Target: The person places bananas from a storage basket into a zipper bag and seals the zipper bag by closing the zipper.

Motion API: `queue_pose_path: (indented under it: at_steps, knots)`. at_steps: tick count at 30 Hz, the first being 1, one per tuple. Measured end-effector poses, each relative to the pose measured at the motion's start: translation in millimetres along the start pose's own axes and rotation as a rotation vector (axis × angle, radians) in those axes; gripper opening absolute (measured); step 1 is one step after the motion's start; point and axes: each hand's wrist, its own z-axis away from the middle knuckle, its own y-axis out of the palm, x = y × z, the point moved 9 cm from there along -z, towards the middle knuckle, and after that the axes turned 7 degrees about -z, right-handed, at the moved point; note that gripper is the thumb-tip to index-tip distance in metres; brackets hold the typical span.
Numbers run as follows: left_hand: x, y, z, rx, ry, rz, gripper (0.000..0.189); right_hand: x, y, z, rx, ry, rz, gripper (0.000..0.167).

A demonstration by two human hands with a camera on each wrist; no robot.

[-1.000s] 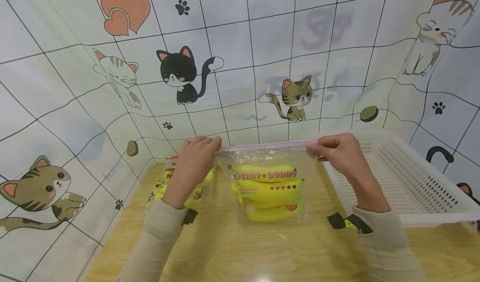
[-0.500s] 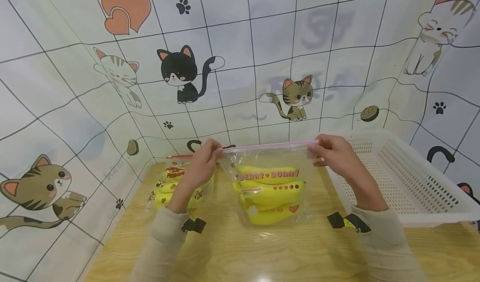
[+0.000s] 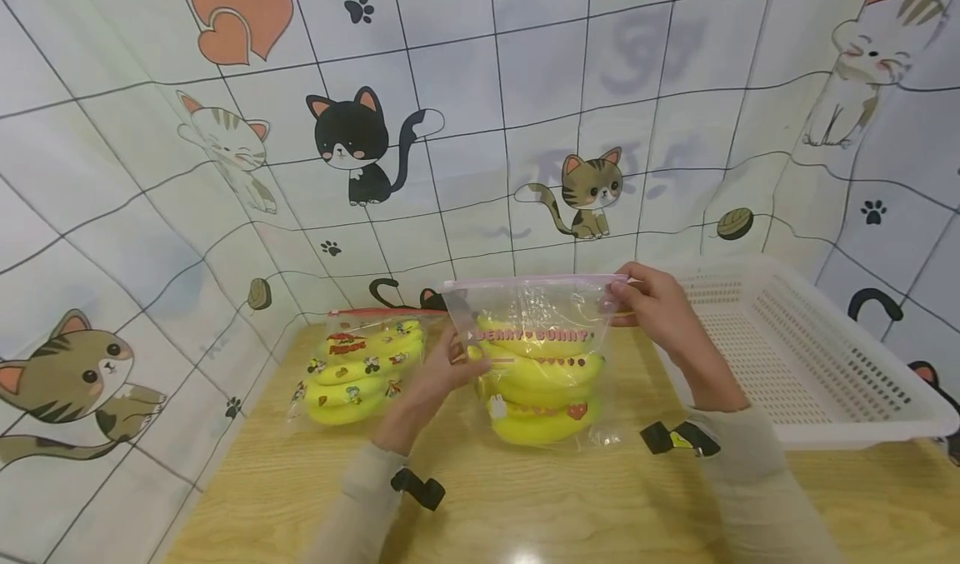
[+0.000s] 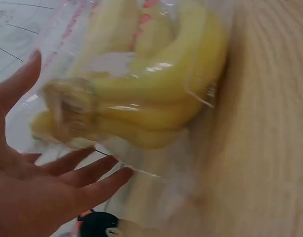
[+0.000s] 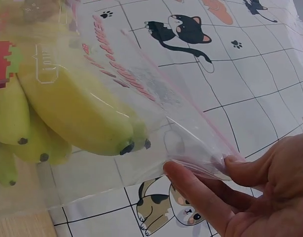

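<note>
A clear zip bag (image 3: 542,301) with a pink top strip stands upright on the table, a bunch of yellow bananas (image 3: 536,418) inside it. My right hand (image 3: 658,318) pinches its upper right corner between thumb and fingers; the right wrist view shows the thumb (image 5: 247,168) pressed on the film. At the bag's left side is my left hand (image 3: 431,381), thumb in front and fingers partly hidden behind the film. In the left wrist view those fingers (image 4: 87,173) are spread and rather straight, close to the bananas' stem end; whether they touch the bag I cannot tell.
Another zip bag of bananas (image 3: 360,372), with a red strip, lies to the left on the wooden table (image 3: 480,510). On the right sits a white perforated basket (image 3: 847,431). A cat-patterned sheet (image 3: 480,106) rises behind and at both sides.
My left hand has let go of the bag's upper left corner and moved down to its left side. The right hand keeps its pinch, and the bag now stands more upright.
</note>
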Motion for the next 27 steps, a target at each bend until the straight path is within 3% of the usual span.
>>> queue_pose_path:
  at_steps: [3,8,13,15,17,20,23,27]
  knots:
    - [14.2,7.3,0.8,0.032,-0.036,-0.020,0.107,-3.5,1.0,-0.7,-0.012,0.020,0.012,0.030]
    - [13.0,13.9,-1.0,0.013,-0.035,0.003,0.100,-10.9,5.4,0.5,0.024,0.134,0.142,0.054]
    - [11.1,16.6,-3.5,-0.055,-0.063,0.031,0.095,-23.0,22.1,8.4,0.250,0.231,0.465,0.090]
    - [11.4,16.4,-4.3,-0.089,-0.067,0.048,0.091,-30.0,32.5,13.4,0.361,0.246,0.526,0.095]
    - [11.4,15.4,-5.5,-0.119,-0.068,0.055,0.089,-35.7,42.2,16.5,0.431,0.252,0.523,0.090]
    - [9.6,14.3,-6.6,-0.146,-0.053,0.057,0.092,-43.2,53.8,17.2,0.465,0.267,0.442,0.081]
    - [10.0,14.2,-6.8,-0.162,-0.055,0.049,0.105,-52.2,60.8,14.4,0.450,0.277,0.413,0.080]
    - [13.5,17.7,-6.4,-0.137,-0.077,0.032,0.120,-62.9,65.7,9.2,0.402,0.284,0.432,0.091]
